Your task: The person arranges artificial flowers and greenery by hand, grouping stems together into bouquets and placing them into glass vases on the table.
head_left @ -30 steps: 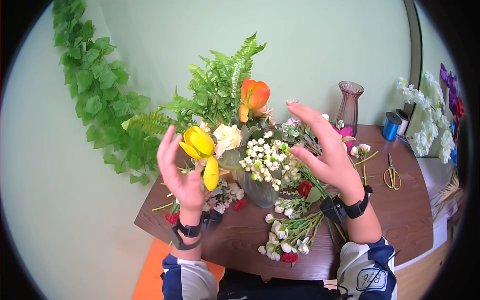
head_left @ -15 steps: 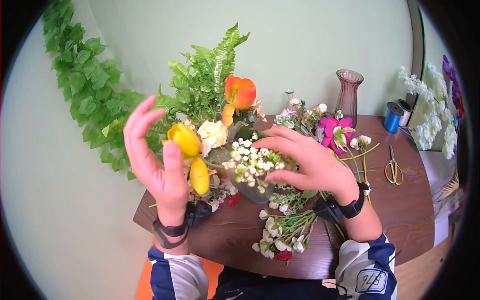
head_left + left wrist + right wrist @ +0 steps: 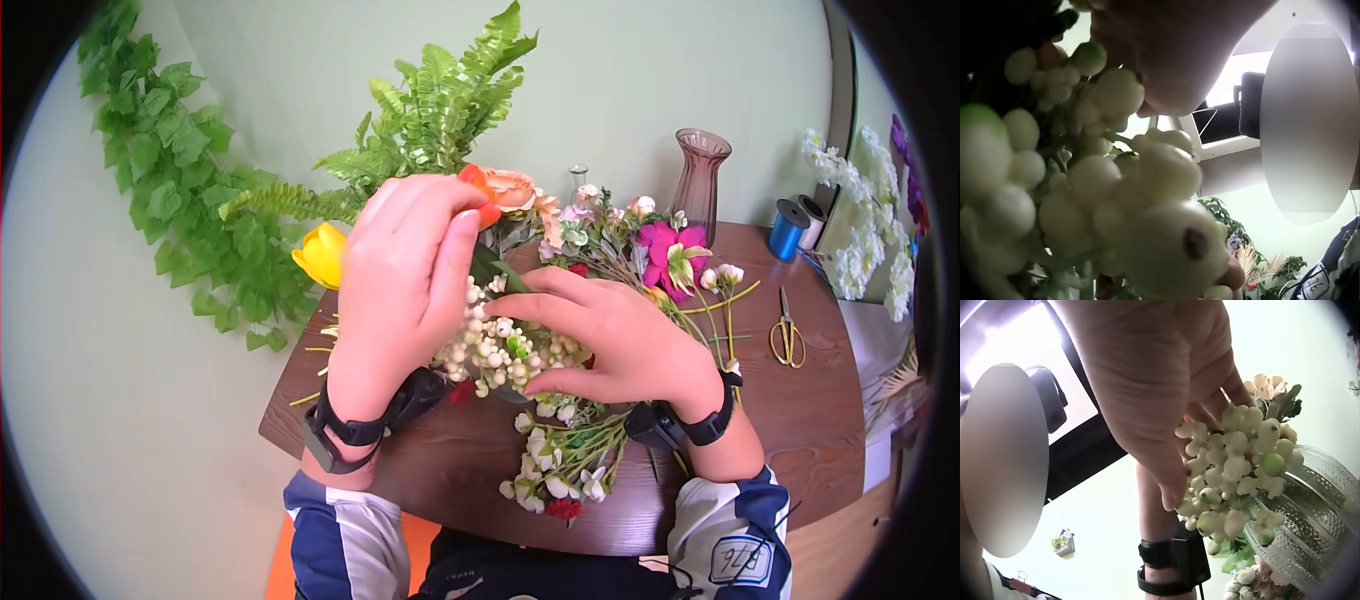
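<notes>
My left hand (image 3: 410, 270) is over the arrangement in the head view, its fingers bent round the orange tulip (image 3: 487, 210), whose petals show past the fingertips. A yellow tulip (image 3: 321, 256) leans out beside that hand. My right hand (image 3: 625, 340) lies against the white berries (image 3: 490, 355), fingers spread and thumb apart. The right wrist view shows its thumb and fingers at the berry cluster (image 3: 1235, 456), above a clear patterned glass vase (image 3: 1310, 519). Berries (image 3: 1166, 181) fill much of the left wrist view, below a blurred part of a hand (image 3: 1166, 50).
Fern leaves (image 3: 440, 120) rise behind my hands. White flower stems (image 3: 560, 470) lie at the front of the table. To the right are a magenta flower (image 3: 668, 258), a purple glass vase (image 3: 700, 185), spools (image 3: 788, 230) and scissors (image 3: 787, 335).
My left hand has moved right and up from beside the yellow tulip to the orange one and taken hold of it. My right hand has come in left and down onto the berries.
</notes>
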`<state>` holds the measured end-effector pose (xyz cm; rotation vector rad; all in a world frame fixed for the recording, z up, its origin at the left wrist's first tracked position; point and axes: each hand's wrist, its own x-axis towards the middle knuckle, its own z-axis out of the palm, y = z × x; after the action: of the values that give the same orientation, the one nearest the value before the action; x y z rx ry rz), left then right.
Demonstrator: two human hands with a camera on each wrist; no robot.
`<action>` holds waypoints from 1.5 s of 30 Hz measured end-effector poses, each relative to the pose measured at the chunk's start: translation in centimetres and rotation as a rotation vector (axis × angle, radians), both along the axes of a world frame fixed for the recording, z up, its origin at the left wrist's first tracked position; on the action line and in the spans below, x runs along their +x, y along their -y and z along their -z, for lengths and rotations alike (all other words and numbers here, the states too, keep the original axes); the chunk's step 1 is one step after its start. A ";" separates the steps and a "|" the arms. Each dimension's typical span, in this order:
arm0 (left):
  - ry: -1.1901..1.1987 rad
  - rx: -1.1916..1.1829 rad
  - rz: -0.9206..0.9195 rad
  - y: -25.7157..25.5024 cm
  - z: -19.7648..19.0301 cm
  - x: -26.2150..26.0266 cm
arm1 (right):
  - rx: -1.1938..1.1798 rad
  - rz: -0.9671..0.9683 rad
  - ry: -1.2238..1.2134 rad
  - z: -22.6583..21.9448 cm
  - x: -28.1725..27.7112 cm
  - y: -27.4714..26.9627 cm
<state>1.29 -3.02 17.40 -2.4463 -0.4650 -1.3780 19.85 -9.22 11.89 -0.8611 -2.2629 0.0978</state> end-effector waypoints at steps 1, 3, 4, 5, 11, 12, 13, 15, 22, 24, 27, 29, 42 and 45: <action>0.000 -0.003 -0.001 0.1 0.2 -0.3 | 0.003 0.013 -0.003 0.0 0.0 0.0; 0.102 0.037 -0.028 0.4 0.7 -0.8 | 0.000 0.023 -0.009 0.1 -0.1 -0.1; 0.151 0.059 -0.040 0.6 0.9 -1.0 | 0.019 0.030 -0.009 0.2 -0.1 -0.1; 0.161 0.067 -0.063 0.9 0.9 -1.0 | 0.039 0.036 -0.009 0.2 -0.1 -0.1; 0.210 0.098 -0.003 1.0 2.7 -2.3 | -0.037 -0.122 -0.096 -0.1 0.4 -0.5; 0.212 0.099 -0.004 1.1 3.3 -2.5 | -0.037 -0.123 -0.094 -0.2 0.6 -0.7; 0.368 0.127 0.062 1.3 4.3 -2.7 | -0.057 -0.195 -0.204 -0.3 1.0 -1.0; 0.535 0.188 0.195 1.1 7.3 -4.2 | -0.125 -0.260 -0.440 -0.1 1.5 -1.3; 0.314 -0.448 0.143 -0.7 16.9 -7.1 | -0.479 0.210 -0.743 1.9 3.3 -4.1; 0.298 -0.455 -0.054 -1.1 17.0 -5.7 | -0.347 0.215 -0.370 2.8 2.9 -4.6; 0.460 -0.765 0.086 -2.7 18.5 -5.3 | -0.290 0.096 -0.285 3.5 1.8 -4.9; 0.445 -1.068 0.371 -2.7 17.2 -5.1 | -0.237 0.021 -0.236 3.8 1.2 -5.0; 0.411 -0.836 0.165 -2.9 13.2 -1.5 | -0.250 -0.030 -0.301 6.2 0.7 -6.6; 0.423 -0.498 0.099 -3.7 13.0 -1.4 | -0.216 -0.050 -0.300 5.3 0.3 -5.9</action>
<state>-0.15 0.69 4.41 -2.5607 -0.8856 -2.0422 20.10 -3.33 6.59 -0.8381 -2.0144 0.4700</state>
